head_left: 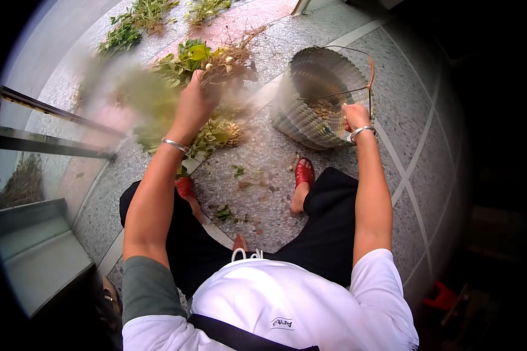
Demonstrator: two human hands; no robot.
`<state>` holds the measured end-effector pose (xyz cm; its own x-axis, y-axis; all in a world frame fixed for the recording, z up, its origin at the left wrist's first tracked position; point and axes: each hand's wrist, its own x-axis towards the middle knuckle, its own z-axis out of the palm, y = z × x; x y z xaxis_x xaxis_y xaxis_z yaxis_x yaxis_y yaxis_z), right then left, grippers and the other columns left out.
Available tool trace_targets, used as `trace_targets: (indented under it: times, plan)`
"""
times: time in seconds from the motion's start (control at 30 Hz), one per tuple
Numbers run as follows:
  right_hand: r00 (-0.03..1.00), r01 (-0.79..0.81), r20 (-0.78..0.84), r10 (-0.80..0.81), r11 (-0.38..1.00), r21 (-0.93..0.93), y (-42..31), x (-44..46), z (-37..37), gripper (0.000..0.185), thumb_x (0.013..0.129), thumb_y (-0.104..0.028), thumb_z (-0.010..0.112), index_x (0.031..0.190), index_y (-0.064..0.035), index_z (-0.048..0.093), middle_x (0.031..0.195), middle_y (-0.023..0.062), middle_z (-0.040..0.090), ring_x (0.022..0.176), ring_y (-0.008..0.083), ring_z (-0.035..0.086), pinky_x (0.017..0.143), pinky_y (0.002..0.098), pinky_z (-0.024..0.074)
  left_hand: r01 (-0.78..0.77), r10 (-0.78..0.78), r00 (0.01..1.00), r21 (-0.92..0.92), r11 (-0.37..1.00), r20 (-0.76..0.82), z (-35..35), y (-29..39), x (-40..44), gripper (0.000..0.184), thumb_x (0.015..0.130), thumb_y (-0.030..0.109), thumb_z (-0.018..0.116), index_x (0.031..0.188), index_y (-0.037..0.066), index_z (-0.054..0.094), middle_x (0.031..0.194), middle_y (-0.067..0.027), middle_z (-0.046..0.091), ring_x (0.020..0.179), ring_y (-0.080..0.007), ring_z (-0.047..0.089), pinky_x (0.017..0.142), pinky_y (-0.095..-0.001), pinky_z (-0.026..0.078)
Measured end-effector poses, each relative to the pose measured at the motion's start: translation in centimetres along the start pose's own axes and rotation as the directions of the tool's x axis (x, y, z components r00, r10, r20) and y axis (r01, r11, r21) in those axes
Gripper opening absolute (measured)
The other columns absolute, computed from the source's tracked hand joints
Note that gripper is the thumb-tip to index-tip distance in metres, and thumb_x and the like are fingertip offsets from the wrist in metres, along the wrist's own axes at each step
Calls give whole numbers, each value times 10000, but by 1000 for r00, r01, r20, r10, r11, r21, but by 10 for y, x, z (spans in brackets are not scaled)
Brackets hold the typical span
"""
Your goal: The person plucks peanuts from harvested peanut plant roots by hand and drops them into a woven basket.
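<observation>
My left hand (197, 104) is closed around the stems of a peanut plant (219, 63), whose roots carry a few pale pods near my fingers. Green leaves of the bunch spread to the left, partly smeared by motion. Over the right side of the woven basket (293, 120) is my right hand (356, 117), its fingers pinched together; whatever they hold, if anything, is too small to name. Loose peanuts (323, 111) lie inside the basket. More leafy plants with pods (231, 131) rest on the floor below my left hand.
Further plants (149, 14) lie on the speckled floor (257, 181) at the top left. Leaf scraps (223, 213) are scattered between my feet in red sandals (304, 172). A metal-framed glass door (52, 143) stands at the left. The basket's thin handle (371, 70) arches over its right side.
</observation>
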<state>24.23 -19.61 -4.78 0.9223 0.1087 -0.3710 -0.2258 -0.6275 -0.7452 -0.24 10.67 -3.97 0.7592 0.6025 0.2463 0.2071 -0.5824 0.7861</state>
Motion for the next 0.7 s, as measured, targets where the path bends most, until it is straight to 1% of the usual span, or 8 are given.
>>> trace_targets:
  times: [0.13,0.23,0.3,0.37,0.43,0.53,0.6,0.7]
  plan:
    - [750,279,-254,-611,640,-716,29,18,9,386,761,-260,601,1002,41,592,831,218,641,815,383,612,747,367,486,95,-84,991,-107,990,101,4,-9,2,391,741,54,638,1096,43,473,881,-96,607,800,-177,570,726,-297,455]
    - [847,493,35,-531,758,-427,-24,-37,16,291,795,-220,596,937,34,610,795,163,648,744,290,638,664,328,501,192,-156,967,-173,966,202,1,9,2,420,727,26,642,1112,50,474,936,-63,593,849,-133,540,786,-271,439]
    - [870,460,112,-481,872,168,-55,-81,37,178,823,-144,586,906,11,612,730,101,636,691,180,630,580,267,484,191,-149,965,-187,964,217,4,15,1,426,727,27,642,1118,53,474,953,-64,590,862,-135,539,798,-272,435]
    - [751,611,78,-656,735,295,-83,-136,49,84,838,-86,576,859,-15,614,699,61,607,647,91,596,526,222,454,217,-161,945,-179,960,286,-1,38,-2,453,725,27,644,1142,52,470,969,-54,587,882,-132,535,819,-273,429]
    - [507,856,19,-862,506,110,-101,-171,57,108,813,-104,606,896,-35,604,765,73,586,659,164,603,553,274,469,235,-169,921,-153,960,351,0,49,-2,465,723,28,645,1153,51,468,967,-48,588,886,-130,535,822,-272,429]
    - [362,921,-19,-932,361,-147,-103,-176,76,172,776,-113,640,919,-41,579,841,102,554,698,243,592,587,325,475,213,-110,902,-210,954,417,3,61,-6,494,714,13,643,1172,41,461,1001,-59,581,910,-127,536,827,-266,430]
    - [458,871,29,-888,442,-213,-101,-173,80,197,754,-111,654,917,-45,564,871,117,541,725,279,577,601,348,472,179,-38,882,-260,949,469,1,67,-7,531,707,1,638,1199,36,442,1022,-69,573,930,-129,534,835,-261,427]
    - [543,831,72,-836,523,-191,-98,-165,82,230,732,-128,683,893,-32,550,826,127,561,675,266,576,596,350,469,40,66,960,-367,929,272,17,51,-15,287,766,73,596,1052,37,596,824,-118,642,694,-165,595,627,-307,457]
